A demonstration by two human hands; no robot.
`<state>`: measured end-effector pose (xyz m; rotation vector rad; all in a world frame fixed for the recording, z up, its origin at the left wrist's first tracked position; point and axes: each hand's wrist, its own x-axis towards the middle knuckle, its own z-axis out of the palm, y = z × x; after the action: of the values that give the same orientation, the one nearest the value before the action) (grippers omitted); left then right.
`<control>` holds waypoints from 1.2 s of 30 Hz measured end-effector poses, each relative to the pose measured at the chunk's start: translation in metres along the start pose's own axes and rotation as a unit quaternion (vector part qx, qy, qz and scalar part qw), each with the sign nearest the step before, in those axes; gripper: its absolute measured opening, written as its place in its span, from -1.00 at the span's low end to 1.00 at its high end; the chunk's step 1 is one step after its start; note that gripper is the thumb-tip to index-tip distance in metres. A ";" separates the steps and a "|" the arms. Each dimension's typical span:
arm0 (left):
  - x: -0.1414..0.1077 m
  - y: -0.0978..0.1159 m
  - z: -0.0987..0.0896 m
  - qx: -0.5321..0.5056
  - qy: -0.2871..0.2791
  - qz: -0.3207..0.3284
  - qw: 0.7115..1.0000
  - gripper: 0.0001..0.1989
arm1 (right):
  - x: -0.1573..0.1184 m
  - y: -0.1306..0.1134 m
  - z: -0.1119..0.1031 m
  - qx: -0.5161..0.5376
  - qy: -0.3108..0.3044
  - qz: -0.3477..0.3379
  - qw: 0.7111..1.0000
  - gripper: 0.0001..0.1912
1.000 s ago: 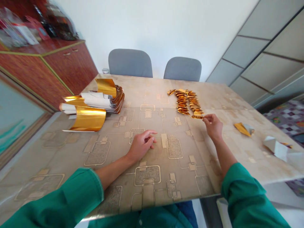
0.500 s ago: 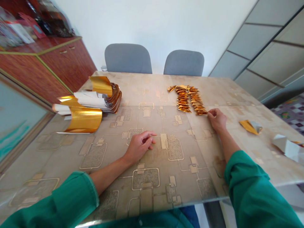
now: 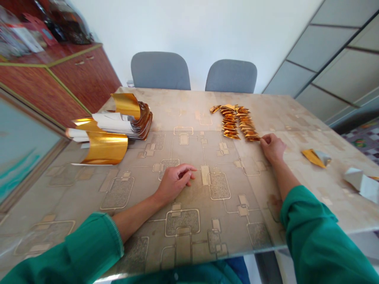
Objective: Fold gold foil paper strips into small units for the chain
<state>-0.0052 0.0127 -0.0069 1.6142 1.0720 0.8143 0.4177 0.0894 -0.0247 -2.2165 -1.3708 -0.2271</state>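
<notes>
My right hand (image 3: 272, 147) is closed in a pinch at the near end of the right-hand row of folded gold paper (image 3: 246, 125), on the tip of the last piece. A second row of folded gold paper (image 3: 229, 125) lies just left of it, with a single folded piece (image 3: 215, 109) at its far left end. My left hand (image 3: 175, 182) rests on the patterned tabletop, holding nothing, its fingers loosely bent and apart.
Gold-faced, white-backed paper sheets (image 3: 108, 148) and a thick stack (image 3: 143, 122) curl at the table's left. A creased gold piece (image 3: 315, 157) and a folded white-sided piece (image 3: 361, 184) lie at the right. Two grey chairs (image 3: 160, 71) stand behind the table (image 3: 189, 252).
The view has shifted very slightly. My right hand stays at the end of the gold row, and my left hand has hardly moved.
</notes>
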 end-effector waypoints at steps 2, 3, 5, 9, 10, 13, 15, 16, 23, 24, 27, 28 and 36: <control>0.000 0.000 0.000 0.001 -0.002 0.001 1.000 -0.74 | 0.000 -0.002 -0.001 -0.002 0.000 0.008 1.000 -0.82; 0.000 0.000 0.000 0.001 -0.002 0.002 1.000 -0.74 | 0.000 -0.003 -0.001 -0.006 0.000 0.013 1.000 -0.83; 0.000 0.000 0.000 0.002 0.000 0.005 1.000 -0.74 | -0.001 -0.005 -0.003 -0.012 -0.003 0.018 1.000 -0.85; 0.000 -0.001 0.001 0.001 0.001 0.011 1.000 -0.75 | -0.001 -0.005 -0.007 0.003 -0.029 0.013 0.999 -0.84; -0.001 -0.001 0.001 0.000 0.000 0.012 1.000 -0.75 | -0.002 -0.005 -0.008 0.010 -0.043 0.008 0.999 -0.83; -0.001 -0.001 0.001 -0.002 -0.002 0.013 1.000 -0.75 | -0.005 -0.003 -0.012 0.022 -0.056 0.003 0.998 -0.80; 0.000 -0.001 0.000 -0.003 -0.001 0.014 1.000 -0.75 | -0.008 -0.003 -0.016 0.031 -0.054 0.001 0.998 -0.75; 0.000 -0.001 0.000 -0.004 0.000 0.015 1.000 -0.75 | -0.010 -0.005 -0.019 0.037 -0.047 0.003 0.998 -0.74; 0.000 0.002 0.001 0.009 0.026 0.067 0.997 -0.75 | -0.043 -0.055 -0.044 0.164 0.026 0.056 0.985 -0.74; 0.002 0.006 -0.002 0.030 0.034 0.090 0.995 -0.76 | -0.053 -0.070 -0.048 0.213 0.038 0.050 0.975 -0.74; 0.014 0.024 -0.028 0.161 0.088 0.177 0.967 -0.79 | -0.093 -0.120 -0.058 0.350 0.026 -0.015 0.936 -0.80; 0.021 0.031 -0.043 0.216 0.119 0.205 0.947 -0.79 | -0.106 -0.135 -0.060 0.377 0.005 -0.034 0.925 -0.82; 0.102 0.043 -0.236 0.484 0.219 0.176 0.829 -0.80 | -0.144 -0.164 -0.052 0.456 -0.117 -0.089 0.878 -0.85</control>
<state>-0.1649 0.1885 0.1010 2.6159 1.7096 0.9772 0.2126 0.0076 0.0178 -1.3450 -1.3952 0.5474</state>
